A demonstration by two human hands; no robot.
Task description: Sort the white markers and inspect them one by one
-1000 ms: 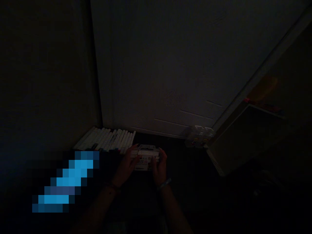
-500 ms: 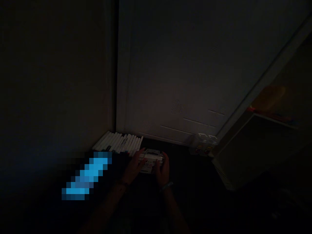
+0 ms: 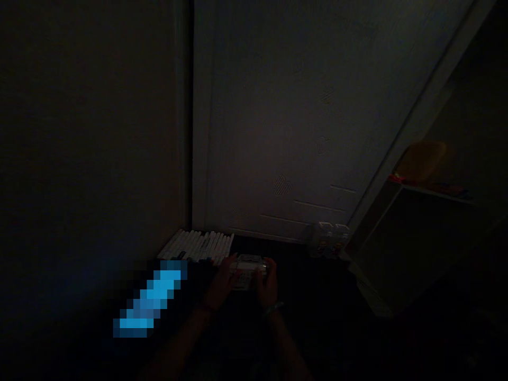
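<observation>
A small pale plastic case with printing on its front is held between my two hands, low in the middle of the dim view. My left hand grips its left end, thumb on the near face. Around the right end, the fingers and thumb of my right hand are closed. The case looks partly see-through; its contents are too dark to make out. Just beyond my left hand lies a row of several white marker pens.
A bright blue, blurred-out rectangle glows left of my forearm. Two clear containers with handle-like tops stand by the pale back panel. At right, a shelf unit bears an orange-yellow object.
The camera view has tilted up slightly, so the hands, pens and containers appear lower. The picture is darker. Both hands keep their hold on the case.
</observation>
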